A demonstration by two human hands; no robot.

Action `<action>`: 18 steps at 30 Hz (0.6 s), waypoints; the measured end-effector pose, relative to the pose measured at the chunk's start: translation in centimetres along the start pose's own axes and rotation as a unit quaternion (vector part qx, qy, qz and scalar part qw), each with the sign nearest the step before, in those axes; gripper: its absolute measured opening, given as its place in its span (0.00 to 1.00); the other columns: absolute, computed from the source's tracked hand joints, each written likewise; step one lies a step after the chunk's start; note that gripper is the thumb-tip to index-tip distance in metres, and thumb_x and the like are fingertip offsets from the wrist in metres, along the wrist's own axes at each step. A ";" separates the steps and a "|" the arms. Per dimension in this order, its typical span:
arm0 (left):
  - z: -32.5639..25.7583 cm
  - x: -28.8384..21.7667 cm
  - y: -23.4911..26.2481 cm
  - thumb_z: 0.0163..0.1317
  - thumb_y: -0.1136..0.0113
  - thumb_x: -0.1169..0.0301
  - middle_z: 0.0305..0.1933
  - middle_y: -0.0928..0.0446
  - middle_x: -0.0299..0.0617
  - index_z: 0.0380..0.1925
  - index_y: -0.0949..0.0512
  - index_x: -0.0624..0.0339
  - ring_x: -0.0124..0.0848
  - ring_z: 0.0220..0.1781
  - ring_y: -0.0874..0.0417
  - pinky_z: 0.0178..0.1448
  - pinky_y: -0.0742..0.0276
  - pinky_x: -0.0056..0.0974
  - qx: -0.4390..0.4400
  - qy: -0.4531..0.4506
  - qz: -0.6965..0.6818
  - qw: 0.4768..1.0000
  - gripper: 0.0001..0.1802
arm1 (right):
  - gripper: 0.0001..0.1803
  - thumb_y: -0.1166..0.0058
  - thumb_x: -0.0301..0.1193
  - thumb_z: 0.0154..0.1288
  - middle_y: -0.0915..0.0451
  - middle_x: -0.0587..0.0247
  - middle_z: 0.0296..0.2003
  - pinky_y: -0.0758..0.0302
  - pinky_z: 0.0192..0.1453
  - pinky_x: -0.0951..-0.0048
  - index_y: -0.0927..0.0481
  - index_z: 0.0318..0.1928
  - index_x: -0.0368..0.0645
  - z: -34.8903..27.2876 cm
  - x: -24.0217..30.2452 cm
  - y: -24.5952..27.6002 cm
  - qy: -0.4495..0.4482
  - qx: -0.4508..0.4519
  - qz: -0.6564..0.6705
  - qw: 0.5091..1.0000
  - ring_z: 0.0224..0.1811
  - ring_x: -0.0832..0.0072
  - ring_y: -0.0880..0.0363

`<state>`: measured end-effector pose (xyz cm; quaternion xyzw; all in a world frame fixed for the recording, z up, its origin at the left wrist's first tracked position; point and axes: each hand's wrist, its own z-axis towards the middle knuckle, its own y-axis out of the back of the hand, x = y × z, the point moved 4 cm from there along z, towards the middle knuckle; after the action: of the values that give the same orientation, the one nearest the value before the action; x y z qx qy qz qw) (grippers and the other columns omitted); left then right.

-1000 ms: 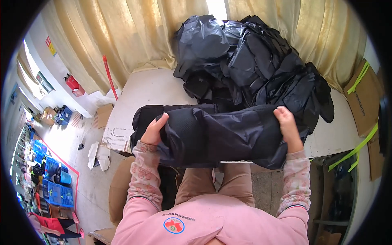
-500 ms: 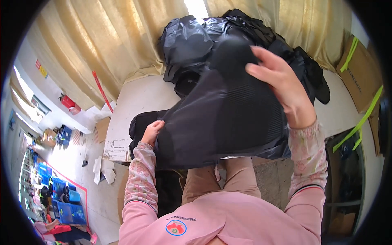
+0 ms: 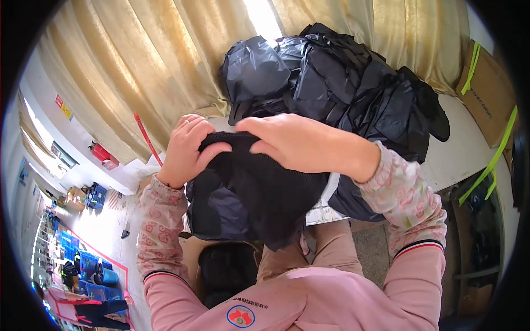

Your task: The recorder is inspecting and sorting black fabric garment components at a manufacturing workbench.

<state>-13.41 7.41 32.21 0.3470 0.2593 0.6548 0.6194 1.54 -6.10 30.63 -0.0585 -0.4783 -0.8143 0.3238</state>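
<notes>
A black fabric piece (image 3: 265, 187) with a ribbed surface hangs in front of me, folded over along its top edge. My left hand (image 3: 190, 146) is closed on the left end of that edge, thumb on the near side. On the same edge, a little to the right, my right hand (image 3: 287, 140) pinches the fabric between thumb and fingers. The cloth drapes below both hands, over the near edge of the white table (image 3: 447, 143). Another dark piece (image 3: 221, 207) lies behind and below it at the left.
A big heap of shiny black pieces (image 3: 331, 77) covers the table's far side, against yellow curtains (image 3: 138, 66). An open cardboard box (image 3: 190, 251) with black contents stands below the table's front edge. Cardboard (image 3: 480, 99) leans at right. Another person (image 3: 77, 306) is at lower left.
My hands have come together at the top of the black fabric piece, the right moving left and down, the left rising. The spread piece is now bunched and folded.
</notes>
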 end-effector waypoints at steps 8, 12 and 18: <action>0.7 3.3 -0.5 0.54 0.32 0.58 0.30 0.27 0.48 0.29 0.29 0.61 0.49 0.38 0.25 0.49 0.32 0.44 -0.012 0.074 0.054 0.996 0.20 | 0.07 0.52 0.22 0.63 0.20 0.53 0.38 0.22 0.39 0.61 0.25 0.42 0.38 -12.6 -6.2 2.9 -0.104 -0.117 -0.249 0.956 0.39 0.54 0.19; 0.5 2.9 0.3 0.54 0.32 0.58 0.31 0.27 0.48 0.30 0.29 0.61 0.49 0.38 0.25 0.50 0.33 0.44 -0.009 0.062 0.066 0.996 0.20 | 0.08 0.51 0.22 0.61 0.21 0.53 0.38 0.22 0.40 0.62 0.24 0.41 0.40 -13.5 -6.6 4.7 -0.147 -0.158 -0.198 0.956 0.39 0.54 0.20; 2.1 0.9 -0.2 0.53 0.31 0.57 0.32 0.27 0.46 0.32 0.28 0.61 0.48 0.39 0.26 0.52 0.33 0.45 -0.021 0.015 0.061 0.998 0.21 | 0.26 0.40 0.42 0.60 0.19 0.53 0.37 0.23 0.42 0.59 0.28 0.54 0.42 -5.3 -0.7 4.4 -0.011 -0.225 -0.193 0.955 0.40 0.53 0.19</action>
<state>-11.62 8.14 33.52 0.3394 0.2327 0.7018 0.5815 5.78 -11.54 30.79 -0.0457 -0.2882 -0.9472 0.1333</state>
